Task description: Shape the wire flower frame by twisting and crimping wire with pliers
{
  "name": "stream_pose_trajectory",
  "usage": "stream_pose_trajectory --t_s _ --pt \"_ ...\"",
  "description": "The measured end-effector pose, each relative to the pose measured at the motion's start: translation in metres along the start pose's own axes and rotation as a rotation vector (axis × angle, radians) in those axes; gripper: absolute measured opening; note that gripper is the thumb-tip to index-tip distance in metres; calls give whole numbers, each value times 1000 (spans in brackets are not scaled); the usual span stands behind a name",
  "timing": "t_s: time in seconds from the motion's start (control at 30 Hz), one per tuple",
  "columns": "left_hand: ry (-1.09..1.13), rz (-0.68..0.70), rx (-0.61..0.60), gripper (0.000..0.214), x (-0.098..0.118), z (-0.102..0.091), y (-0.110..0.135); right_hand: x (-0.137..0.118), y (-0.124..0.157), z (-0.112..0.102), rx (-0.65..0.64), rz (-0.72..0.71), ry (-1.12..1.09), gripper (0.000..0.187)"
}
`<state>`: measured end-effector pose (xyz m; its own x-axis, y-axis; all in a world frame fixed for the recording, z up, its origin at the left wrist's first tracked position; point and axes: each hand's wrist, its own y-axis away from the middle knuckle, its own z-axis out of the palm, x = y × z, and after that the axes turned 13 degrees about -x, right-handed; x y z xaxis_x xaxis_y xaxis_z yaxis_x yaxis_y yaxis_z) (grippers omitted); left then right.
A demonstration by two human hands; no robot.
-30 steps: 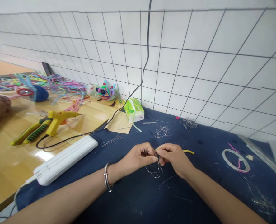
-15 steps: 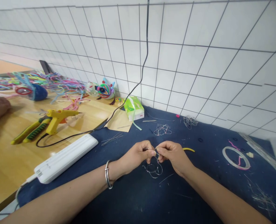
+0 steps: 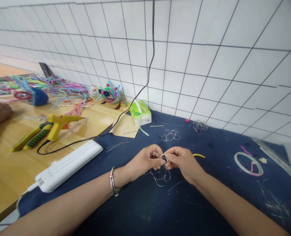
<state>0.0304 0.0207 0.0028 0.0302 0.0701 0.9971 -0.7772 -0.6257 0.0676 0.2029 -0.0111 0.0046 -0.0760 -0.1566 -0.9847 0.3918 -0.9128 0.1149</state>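
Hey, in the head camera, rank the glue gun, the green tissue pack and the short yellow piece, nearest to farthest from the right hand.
From the right hand, which pinches a thin wire:
1. Short yellow piece, just right of it on the blue cloth.
2. Green tissue pack, behind and left, by the wall.
3. Glue gun, far left on the wooden table.

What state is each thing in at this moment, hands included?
left hand, fingertips pinched shut on the wire loops
right hand, pinched shut on the same wire loops
wire loops, bent and tangled, held at the top
glue gun, lying on its side, cord attached
pliers, lying flat, handles together
white case, closed
tape ring, lying flat
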Motion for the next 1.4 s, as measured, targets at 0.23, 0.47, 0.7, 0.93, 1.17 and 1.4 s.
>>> stream_pose_trajectory --t_s 0.23,0.47,0.7,0.93,1.17,1.4 --pt "-55 -57 -24 17 -1 -2 -1 -3 1 2 27 -4 -17 16" --pt "17 -60 -28 19 -3 -3 -1 -2 0 5 73 -29 -7 15" --pt "74 -52 -36 20 -6 -4 0 1 0 8 98 -69 119 13" --pt "21 -44 27 22 -6 -6 0 -9 0 3 78 -82 443 18" --pt "79 32 171 26 -3 -15 0 -5 36 -50 187 -20 1233 43" --pt "125 64 197 23 -4 -19 0 27 56 -68 168 -16 1868 36"
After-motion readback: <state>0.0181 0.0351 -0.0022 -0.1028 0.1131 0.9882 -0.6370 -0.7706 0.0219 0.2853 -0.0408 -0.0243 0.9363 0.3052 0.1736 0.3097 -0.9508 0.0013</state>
